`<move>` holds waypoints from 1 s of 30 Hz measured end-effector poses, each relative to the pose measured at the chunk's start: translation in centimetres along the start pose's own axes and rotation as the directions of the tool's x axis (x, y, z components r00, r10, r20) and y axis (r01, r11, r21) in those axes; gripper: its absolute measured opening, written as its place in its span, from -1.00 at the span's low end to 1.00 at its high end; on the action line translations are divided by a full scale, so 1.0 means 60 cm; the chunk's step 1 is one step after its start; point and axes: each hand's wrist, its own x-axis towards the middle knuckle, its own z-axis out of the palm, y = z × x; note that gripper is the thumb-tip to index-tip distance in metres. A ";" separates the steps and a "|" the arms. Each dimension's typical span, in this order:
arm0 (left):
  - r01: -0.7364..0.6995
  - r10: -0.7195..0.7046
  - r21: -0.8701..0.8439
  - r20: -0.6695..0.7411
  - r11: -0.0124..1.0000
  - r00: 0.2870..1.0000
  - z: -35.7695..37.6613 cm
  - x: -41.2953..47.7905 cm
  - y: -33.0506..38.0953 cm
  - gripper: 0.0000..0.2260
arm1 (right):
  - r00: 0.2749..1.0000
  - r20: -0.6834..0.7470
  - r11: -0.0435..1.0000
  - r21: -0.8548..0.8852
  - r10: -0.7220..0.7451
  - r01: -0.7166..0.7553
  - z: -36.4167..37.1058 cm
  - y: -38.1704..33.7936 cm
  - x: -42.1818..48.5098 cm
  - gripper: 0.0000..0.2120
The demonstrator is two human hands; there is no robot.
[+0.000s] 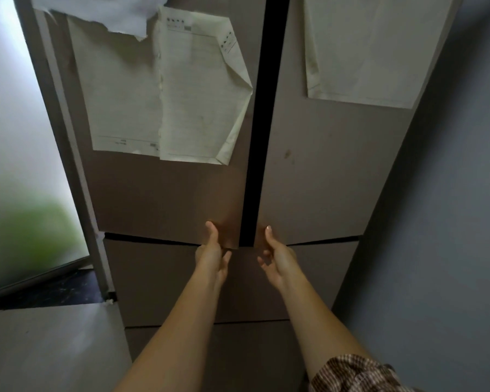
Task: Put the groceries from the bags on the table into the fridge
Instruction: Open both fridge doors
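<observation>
A brown-grey fridge fills the view, with its two upper doors closed, the left door (164, 193) and the right door (323, 179), and a black gap between them. My left hand (213, 254) is at the bottom inner corner of the left door, thumb up against the door front and fingers loosely curled just under its lower edge. My right hand (276, 257) mirrors it at the right door's bottom inner corner, thumb raised and fingers loosely curled. Neither hand holds groceries. No bags or table are in view.
Paper sheets (181, 89) hang on the left door and one more paper sheet (374, 49) on the right door. A drawer front (153, 278) lies below the doors. A frosted glass door (17, 137) stands at the left, a grey wall (450, 222) at the right.
</observation>
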 end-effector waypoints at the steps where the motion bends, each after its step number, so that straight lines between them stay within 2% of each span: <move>1: -0.010 0.010 -0.010 -0.016 1.000 1.000 0.002 -0.004 0.000 -0.37 | 1.000 0.004 1.000 0.003 -0.004 0.004 -0.001 0.000 -0.003 -0.53; 3: -0.022 0.020 -0.026 -0.054 0.999 0.998 0.002 -0.017 -0.003 -0.37 | 1.000 0.015 0.999 0.029 -0.017 0.016 -0.008 0.002 -0.013 -0.56; 6: -0.038 0.033 -0.045 -0.111 0.998 0.993 -0.014 -0.048 -0.007 -0.40 | 0.997 0.082 0.989 0.151 -0.010 -0.003 -0.035 0.000 -0.043 -0.72; 9: -0.034 0.021 -0.099 -0.132 0.995 0.991 -0.040 -0.084 -0.004 -0.55 | 0.993 0.122 0.975 0.222 -0.009 -0.018 -0.071 -0.004 -0.084 -0.81; 12: -0.050 0.031 -0.134 -0.139 0.990 0.990 -0.058 -0.118 0.006 -0.62 | 0.999 0.052 0.981 0.192 -0.015 0.005 -0.095 -0.002 -0.115 -0.66; 15: -0.104 0.093 -0.039 -0.225 0.994 0.970 -0.075 -0.152 0.006 -0.65 | 0.999 -0.024 0.980 0.195 -0.036 0.040 -0.107 -0.011 -0.152 -0.47; 18: -0.238 0.232 0.025 -0.346 0.971 0.909 -0.090 -0.187 0.000 -0.61 | 0.991 -0.090 0.979 0.171 -0.094 0.109 -0.123 -0.028 -0.195 -0.52; 21: -0.399 0.387 0.064 -0.428 0.915 0.817 -0.099 -0.237 0.004 -0.56 | 0.974 -0.182 0.982 0.108 -0.135 0.156 -0.145 -0.042 -0.238 -0.53; 23: -0.483 0.492 0.146 -0.448 0.864 0.746 -0.107 -0.270 0.003 -0.54 | 0.926 -0.331 0.979 0.027 -0.181 0.200 -0.158 -0.048 -0.255 -0.47; 24: -0.517 0.567 0.239 -0.427 0.822 0.705 -0.113 -0.287 -0.001 -0.51 | 0.881 -0.410 0.971 -0.082 -0.236 0.222 -0.164 -0.049 -0.262 -0.43; 25: -0.541 0.664 0.389 -0.366 0.745 0.652 -0.119 -0.301 -0.009 -0.45 | 0.833 -0.455 0.945 -0.227 -0.315 0.234 -0.167 -0.050 -0.273 -0.40; 26: -0.560 0.777 0.576 -0.235 0.596 0.585 -0.127 -0.313 -0.021 -0.38 | 0.791 -0.459 0.896 -0.372 -0.405 0.244 -0.168 -0.048 -0.287 -0.38; 27: -0.575 0.859 0.734 -0.022 0.361 0.511 -0.134 -0.321 -0.035 -0.31 | 0.759 -0.426 0.829 -0.496 -0.492 0.259 -0.169 -0.045 -0.304 -0.34; 28: -0.583 0.867 0.809 0.233 0.078 0.440 -0.141 -0.325 -0.047 -0.26 | 0.735 -0.358 0.744 -0.602 -0.576 0.290 -0.171 -0.040 -0.320 -0.28; 29: -0.569 0.796 0.799 0.468 -0.196 0.383 -0.145 -0.325 -0.054 -0.22 | 0.717 -0.252 0.637 -0.696 -0.650 0.332 -0.172 -0.036 -0.336 -0.23; 30: -0.537 0.682 0.739 0.637 -0.406 0.360 -0.148 -0.323 -0.053 -0.20 | 0.705 -0.131 0.525 -0.763 -0.697 0.377 -0.173 -0.033 -0.348 -0.18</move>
